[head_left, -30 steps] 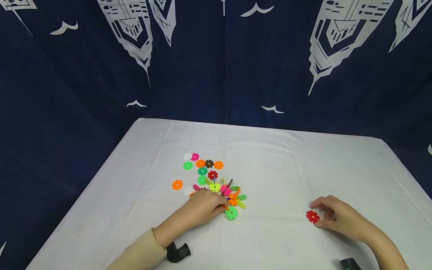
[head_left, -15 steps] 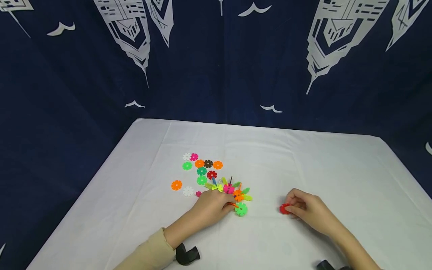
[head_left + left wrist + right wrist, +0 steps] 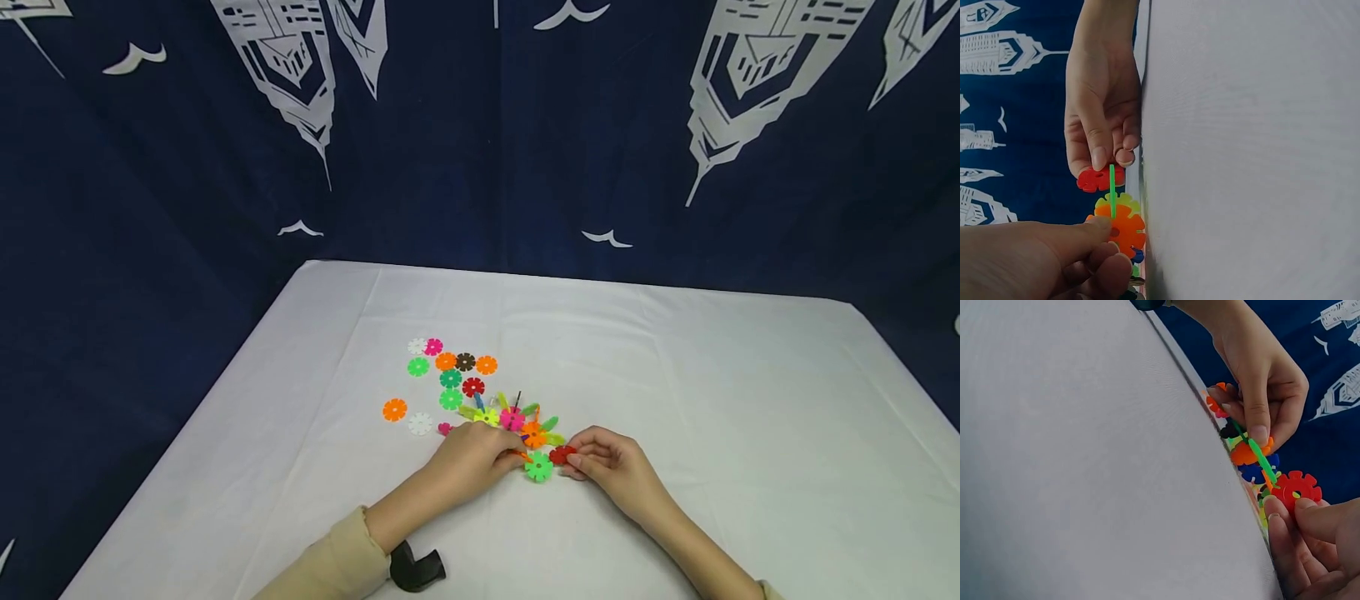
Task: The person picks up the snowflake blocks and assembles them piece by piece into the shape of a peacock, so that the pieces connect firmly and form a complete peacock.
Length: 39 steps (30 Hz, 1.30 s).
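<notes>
My left hand (image 3: 467,454) pinches an orange snowflake disc (image 3: 1127,230), part of a cluster of interlocked plastic discs in many colours. From that disc a bright green disc (image 3: 538,468) sticks out to the right, seen edge-on in the left wrist view. Between thumb and fingers, my right hand (image 3: 621,473) holds a red snowflake disc (image 3: 1295,489) against the green disc's edge. Whether their slots are engaged, I cannot tell. A pink disc (image 3: 512,418) and a yellow disc (image 3: 487,417) show at the cluster's back; the left hand hides some of the rest.
Loose discs lie behind and left of the cluster, among them an orange disc (image 3: 394,409), a white disc (image 3: 421,424) and a brown disc (image 3: 465,362). A black device (image 3: 416,568) shows below the left wrist. White cloth (image 3: 750,392) covers the table, with a dark blue curtain behind.
My right hand has carried the red disc leftward across the table to the green disc. My left hand, holding the cluster, has shifted slightly right.
</notes>
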{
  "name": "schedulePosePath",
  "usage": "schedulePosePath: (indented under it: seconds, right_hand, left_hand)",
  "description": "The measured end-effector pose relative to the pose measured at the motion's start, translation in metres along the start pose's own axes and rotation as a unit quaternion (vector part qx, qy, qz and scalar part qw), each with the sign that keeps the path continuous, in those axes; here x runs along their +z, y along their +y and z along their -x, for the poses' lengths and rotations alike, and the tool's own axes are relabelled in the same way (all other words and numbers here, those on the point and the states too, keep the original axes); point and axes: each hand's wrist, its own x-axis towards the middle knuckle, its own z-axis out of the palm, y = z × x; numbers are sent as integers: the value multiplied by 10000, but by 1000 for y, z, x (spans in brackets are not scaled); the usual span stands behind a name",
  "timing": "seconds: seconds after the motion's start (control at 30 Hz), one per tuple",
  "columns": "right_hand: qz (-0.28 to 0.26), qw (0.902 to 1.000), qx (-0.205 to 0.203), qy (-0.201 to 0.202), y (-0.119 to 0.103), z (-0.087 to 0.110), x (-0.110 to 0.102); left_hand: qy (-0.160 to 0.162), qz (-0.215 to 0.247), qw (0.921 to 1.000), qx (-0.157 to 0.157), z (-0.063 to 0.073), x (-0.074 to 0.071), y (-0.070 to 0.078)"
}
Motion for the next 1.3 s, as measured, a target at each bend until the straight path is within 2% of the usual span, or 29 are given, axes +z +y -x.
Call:
schedulePosePath:
  seconds: [0.2,0.37,0.7,0.87,1.3]
  right_hand:
    - [-105,9997,48,-202,0,-1,-1]
    - [9,9995,165,-269,-1,-1,-1]
    - [244,9988,-86,-406,1,-1,-6]
    - [384,9983,-78,-432,2,-2,-3]
    - [115,9976,-451,-521,6,-7,4]
  left_hand:
    - [96,403,9991,24,1,0,-3]
    - [71,420,9991,79,2,0,-5]
    - [26,726,9973,143,3,1,-9]
    - [26,757,9969,205,3,2,-10]
    - [306,573,9970,424,6,5,-16]
